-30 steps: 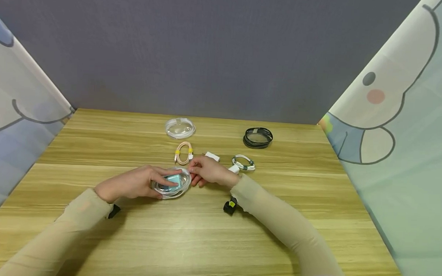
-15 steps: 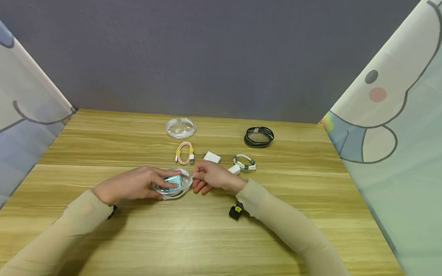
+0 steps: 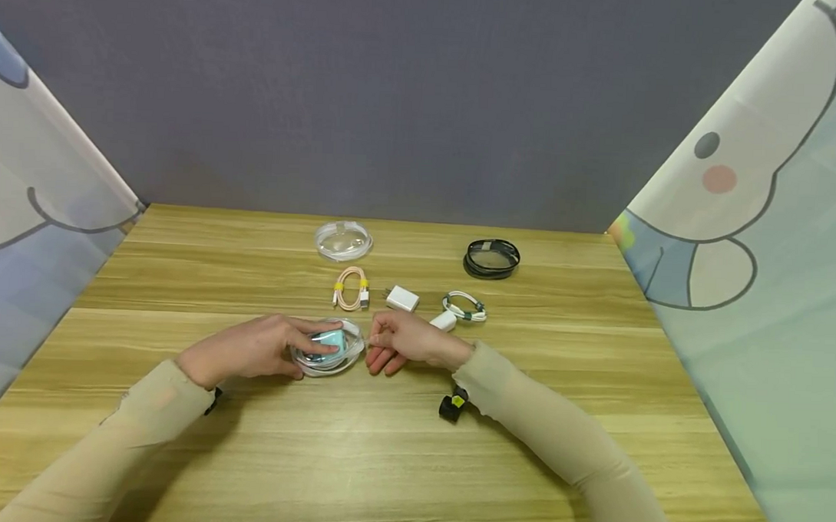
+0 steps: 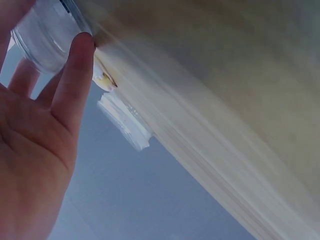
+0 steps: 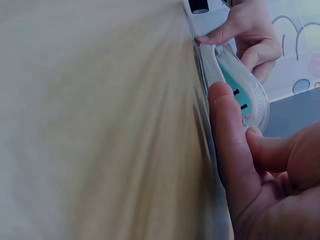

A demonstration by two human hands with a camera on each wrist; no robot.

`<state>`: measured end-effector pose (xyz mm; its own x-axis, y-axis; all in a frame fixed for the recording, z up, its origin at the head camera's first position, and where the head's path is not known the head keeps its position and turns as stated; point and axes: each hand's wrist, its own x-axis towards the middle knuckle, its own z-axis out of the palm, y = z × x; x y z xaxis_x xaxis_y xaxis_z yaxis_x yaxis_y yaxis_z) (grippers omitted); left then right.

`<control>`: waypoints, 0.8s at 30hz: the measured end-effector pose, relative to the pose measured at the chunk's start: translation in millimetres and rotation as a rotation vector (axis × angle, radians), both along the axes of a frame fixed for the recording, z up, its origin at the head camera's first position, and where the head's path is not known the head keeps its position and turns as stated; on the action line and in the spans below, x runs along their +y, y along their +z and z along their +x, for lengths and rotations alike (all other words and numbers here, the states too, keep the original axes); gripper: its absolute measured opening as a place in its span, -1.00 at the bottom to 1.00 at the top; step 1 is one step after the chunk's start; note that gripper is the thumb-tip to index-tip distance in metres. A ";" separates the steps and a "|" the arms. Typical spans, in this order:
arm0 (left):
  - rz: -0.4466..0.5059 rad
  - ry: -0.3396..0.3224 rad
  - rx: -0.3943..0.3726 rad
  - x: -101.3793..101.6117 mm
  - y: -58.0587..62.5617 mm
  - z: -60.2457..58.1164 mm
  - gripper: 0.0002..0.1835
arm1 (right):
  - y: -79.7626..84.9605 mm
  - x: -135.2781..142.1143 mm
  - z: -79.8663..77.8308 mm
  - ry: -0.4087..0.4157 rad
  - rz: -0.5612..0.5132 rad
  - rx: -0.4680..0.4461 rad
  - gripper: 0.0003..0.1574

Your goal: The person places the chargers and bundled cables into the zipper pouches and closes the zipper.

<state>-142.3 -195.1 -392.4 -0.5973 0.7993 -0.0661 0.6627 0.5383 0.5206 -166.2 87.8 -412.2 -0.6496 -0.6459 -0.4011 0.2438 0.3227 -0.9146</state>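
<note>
My left hand (image 3: pixel 252 349) grips a round clear pouch (image 3: pixel 348 360) with a white zip edge near the middle of the table, its thumb at the near side and fingers across the top. Inside the pouch lies a teal charger plug (image 3: pixel 331 339); two dark prongs show through the clear side in the right wrist view. My right hand (image 3: pixel 403 339) is at the pouch's right edge, with thumb and index finger pinching at the zip pull (image 5: pixel 244 121), which the fingers mostly hide. The other fingers hang low, close over the table.
Behind the hands lie a pink cable (image 3: pixel 338 290) with yellow ties, a white charger plug (image 3: pixel 403 299), a second white plug (image 3: pixel 444 321) and a coiled white cable (image 3: pixel 454 311). Farther back stand a white-edged pouch (image 3: pixel 322 246) and a black-edged pouch (image 3: pixel 490 273).
My right hand has slid along the pouch's edge, rightward and toward my body, uncovering the white plug behind it. The left hand stays on the pouch.
</note>
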 end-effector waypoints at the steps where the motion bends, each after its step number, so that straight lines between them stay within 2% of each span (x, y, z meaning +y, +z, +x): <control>1: 0.000 0.003 0.007 0.6 -0.1 0.1 -0.33 | -0.9 0.6 0.3 -0.002 -0.007 -0.010 -0.82; 6: -0.001 0.024 0.060 2.1 -2.3 1.8 -0.35 | -3.9 1.7 1.5 -0.001 -0.027 -0.031 -0.81; 14: 0.032 0.011 0.227 -2.5 -8.2 7.8 -0.34 | -2.5 -0.7 -0.4 0.036 -0.033 -0.064 -0.80; 20: 0.031 0.006 0.253 -0.1 -7.0 8.0 -0.35 | -3.9 -0.9 -0.7 0.049 -0.047 -0.063 -0.79; 24: 0.021 0.008 0.256 -2.0 -5.1 7.2 -0.32 | -6.2 -1.7 -1.8 0.001 -0.054 -0.032 -0.80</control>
<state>-135.1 -197.1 -397.6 -0.5991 0.7939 0.1043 0.7699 0.5353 0.3474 -168.1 86.1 -418.4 -0.6360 -0.6679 -0.3865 0.2729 0.2738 -0.9223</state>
